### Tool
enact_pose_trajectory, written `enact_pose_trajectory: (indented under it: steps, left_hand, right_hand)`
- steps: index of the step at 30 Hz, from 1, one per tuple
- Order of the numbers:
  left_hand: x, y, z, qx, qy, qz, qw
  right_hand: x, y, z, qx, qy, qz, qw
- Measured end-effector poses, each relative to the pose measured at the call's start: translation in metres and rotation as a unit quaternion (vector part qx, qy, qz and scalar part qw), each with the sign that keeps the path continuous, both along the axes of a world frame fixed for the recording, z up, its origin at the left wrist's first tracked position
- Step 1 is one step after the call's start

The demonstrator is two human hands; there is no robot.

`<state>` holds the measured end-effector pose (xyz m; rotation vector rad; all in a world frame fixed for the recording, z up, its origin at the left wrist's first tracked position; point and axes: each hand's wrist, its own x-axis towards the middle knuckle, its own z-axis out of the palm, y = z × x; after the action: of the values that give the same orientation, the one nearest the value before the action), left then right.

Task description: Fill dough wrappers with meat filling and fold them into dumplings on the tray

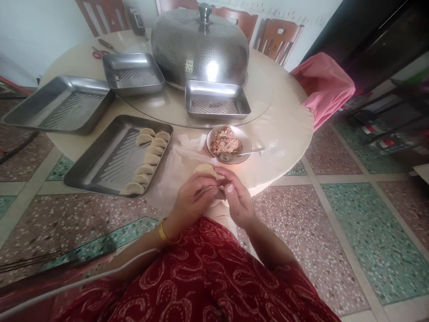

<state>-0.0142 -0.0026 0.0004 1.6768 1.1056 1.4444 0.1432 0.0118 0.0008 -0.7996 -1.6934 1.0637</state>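
My left hand (193, 197) and my right hand (238, 199) meet at the table's near edge, fingers curled around a dumpling (216, 189) that they mostly hide. Just beyond the fingers, pale round dough wrappers (205, 169) lie partly covered. A bowl of minced filling (226, 139) stands past my right hand, with a spoon (251, 151) resting in it, its handle over the rim. To the left, several folded dumplings (152, 159) line the right side of a large metal tray (100, 179).
Three more metal trays (58, 125) stand farther back, one beside a big domed steel lid (201, 49) on the glass turntable (264, 96). Crumpled clear plastic (170, 165) lies near my left hand. Wooden chairs (279, 38) and a pink cloth (330, 85) surround the table.
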Motion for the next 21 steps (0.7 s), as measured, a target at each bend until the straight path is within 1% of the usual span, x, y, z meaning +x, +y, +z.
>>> enact_pose_trajectory:
  steps: [1,3,5,7,10,13,16,19,21]
  left_hand:
    - [0.001,0.0,-0.002,-0.035,-0.047,-0.001,0.998]
    - [0.002,0.001,-0.003,-0.11,-0.129,-0.002,0.985]
    - [0.003,0.003,-0.001,-0.171,-0.174,-0.004,0.97]
    - [0.005,0.004,0.002,-0.204,-0.192,-0.009,0.96]
    - [0.007,0.006,0.007,-0.227,-0.212,-0.027,0.95]
    - [0.008,0.006,0.007,-0.229,-0.219,-0.051,0.947]
    - [0.007,0.006,0.007,-0.232,-0.206,-0.061,0.949]
    - [0.006,0.006,0.009,-0.245,-0.206,-0.055,0.946]
    - [0.005,0.005,0.01,-0.247,-0.211,-0.046,0.945]
  right_hand:
    - [0.002,0.001,0.001,-0.006,0.005,0.002,1.0]
    - [0.006,0.004,0.005,0.007,0.007,-0.007,1.0]
    - [0.011,0.006,0.009,0.035,-0.003,-0.026,0.999]
    - [0.015,0.007,0.012,0.067,-0.028,-0.052,0.996]
    - [0.018,0.009,0.016,0.121,-0.076,-0.1,0.985]
    - [0.019,0.01,0.017,0.144,-0.1,-0.127,0.976]
    - [0.02,0.011,0.015,0.164,-0.088,-0.122,0.975]
    - [0.022,0.009,0.013,0.223,-0.078,-0.109,0.966]
    - [0.023,0.007,0.011,0.244,-0.094,-0.104,0.96]
